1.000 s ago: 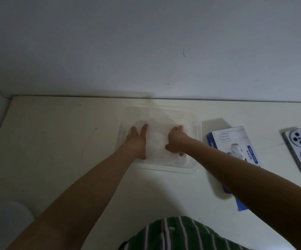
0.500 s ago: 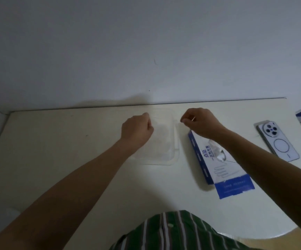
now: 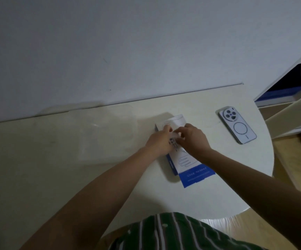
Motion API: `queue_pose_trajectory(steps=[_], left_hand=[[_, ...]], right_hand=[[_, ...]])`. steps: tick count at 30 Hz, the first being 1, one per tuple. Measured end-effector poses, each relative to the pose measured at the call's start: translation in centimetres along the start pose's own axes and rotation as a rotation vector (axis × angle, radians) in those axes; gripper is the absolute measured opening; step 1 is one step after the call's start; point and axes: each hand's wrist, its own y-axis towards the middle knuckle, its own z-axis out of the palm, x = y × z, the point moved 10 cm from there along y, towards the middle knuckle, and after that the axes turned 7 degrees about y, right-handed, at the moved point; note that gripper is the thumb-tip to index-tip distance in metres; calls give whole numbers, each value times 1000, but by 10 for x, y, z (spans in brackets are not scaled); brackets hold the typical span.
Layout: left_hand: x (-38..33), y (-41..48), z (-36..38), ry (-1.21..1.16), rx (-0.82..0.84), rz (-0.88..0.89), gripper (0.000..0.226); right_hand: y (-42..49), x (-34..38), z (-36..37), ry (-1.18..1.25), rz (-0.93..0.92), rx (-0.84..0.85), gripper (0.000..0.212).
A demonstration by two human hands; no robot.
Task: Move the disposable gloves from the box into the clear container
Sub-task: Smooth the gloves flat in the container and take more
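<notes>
A pale table holds a blurred clear container at left. Beside it lies a blue-and-white glove box. Left hand and right hand both pinch gloves at its opening. A phone lies at right.

A: The box at about 4 o'clock of the table looks like printed card, white and blue, smooth with a slight sheen.

B: And the clear container at 9 o'clock of it?

A: Transparent plastic, glossy, catching a small highlight; blurred, so little more can be told.

B: The table?

A: Cream, smooth, matt to satin. The phone at 2 o'clock has a shiny pale back. The wall is matt painted, the shirt striped woven cloth, soft and dull.
</notes>
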Motion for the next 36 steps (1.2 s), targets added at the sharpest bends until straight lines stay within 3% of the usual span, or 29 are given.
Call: queue_pose_trajectory(steps=[6, 13, 18, 20, 23, 28, 31, 33, 36], left_hand=[[4, 11, 20, 37, -39, -57, 67], [5, 13, 19, -23, -30, -72, 74], [1, 14, 22, -1, -29, -54, 75], [1, 14, 23, 9, -21, -55, 74], [1, 15, 23, 18, -18, -58, 75], [4, 16, 25, 2, -6, -78, 77], [4, 16, 25, -7, -13, -71, 75], [4, 17, 26, 7, -10, -66, 75], [5, 19, 26, 25, 4, -77, 78]], right_hand=[[0, 0, 5, -70, -68, -4, 20], [-4, -21, -21, 323, -7, -69, 3], [-7, -36, -13, 455, 88, -33, 14], [-3, -37, -5, 425, 117, 23, 21], [6, -32, -9, 348, 113, 34, 16], [8, -26, -26, 501, 115, -40, 5], [6, -31, -16, 500, 152, 39, 17], [7, -27, -12, 408, 101, 76, 17], [8, -15, -28, 446, -9, -6, 13]])
